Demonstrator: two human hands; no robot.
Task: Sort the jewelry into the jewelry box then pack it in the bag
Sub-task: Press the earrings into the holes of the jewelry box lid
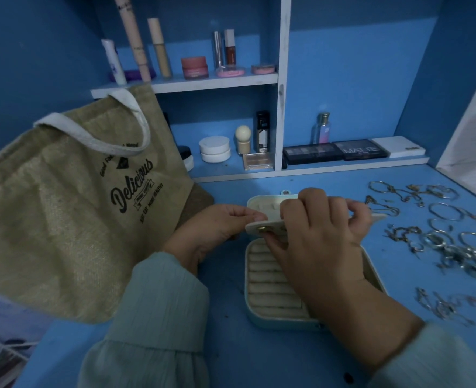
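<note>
A: Both hands are on the jewelry box [276, 278] at mid-table, and its lid [262, 217] is propped partway up. The left hand [217, 228] pinches the lid's left corner between thumb and fingertips.

B: And the right hand [321, 236] curls over the lid's front edge, thumb beside the brass snap, fingers wrapped on top. So both hands are clamped on that lid.

A: Look at the room around it. The blue table [259, 357] shows open surface in front of the box and a strip between box and shelf.

B: It's tighter on the sides. The burlap bag [71, 208] leans in from the left, near the left wrist, its white handle up and its mouth out of sight, so I can't tell what's in it.

A: On the right, loose jewelry [441, 233] sprawls from near the box's edge out to the table's right rim: hoops, rings, chains, all blurred together.

B: Inside the box, the base shows cream ring rolls in rows, and I see nothing slotted in them. The right forearm covers the rest of the base.

A: The lid's inner face is pale and padded, mostly hidden by fingers.

B: Behind, the shelf [203, 82] carries cosmetics, with palettes [335, 151] on the lower ledge, well apart from the hands.
</note>
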